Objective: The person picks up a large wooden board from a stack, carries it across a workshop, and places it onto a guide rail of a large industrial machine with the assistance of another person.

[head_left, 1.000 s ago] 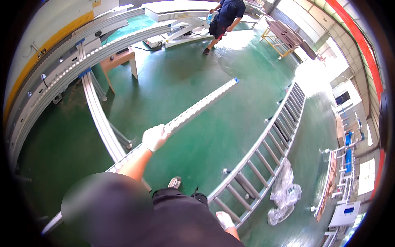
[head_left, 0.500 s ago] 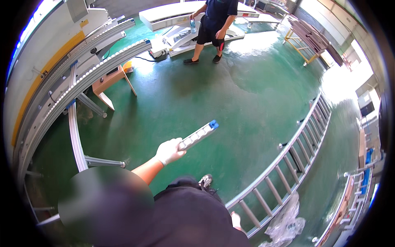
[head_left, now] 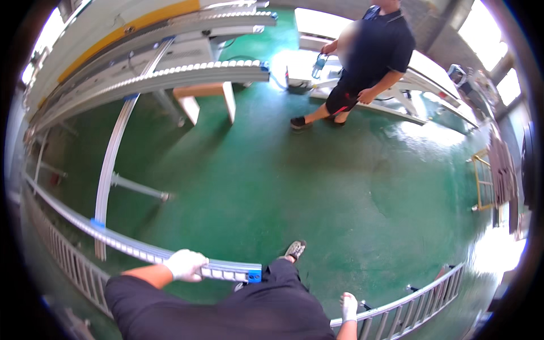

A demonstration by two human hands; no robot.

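Note:
My left hand (head_left: 186,265), in a white glove, is wrapped around a long aluminium roller rail (head_left: 136,248) close to its blue end cap (head_left: 254,276). The rail runs off to the left and passes a blue bracket (head_left: 97,222) on an aluminium cross bar (head_left: 110,164). My right hand (head_left: 349,307) wears a white glove with bare fingertips. It hangs at my right side with fingers extended and nothing visible in them, close to a ladder-like metal frame (head_left: 416,297).
Rows of roller rails (head_left: 198,73) run along a large machine at the upper left, above a small wooden stand (head_left: 199,90). A co-worker (head_left: 368,62) carrying a bottle (head_left: 318,66) stands ahead by a white table. A yellow cart (head_left: 483,181) is at the right.
My view has swung left, so the machine and co-worker appear farther right. The held rail now lies crosswise, lower and near my body. The co-worker has turned and stepped, and my right hand shows more.

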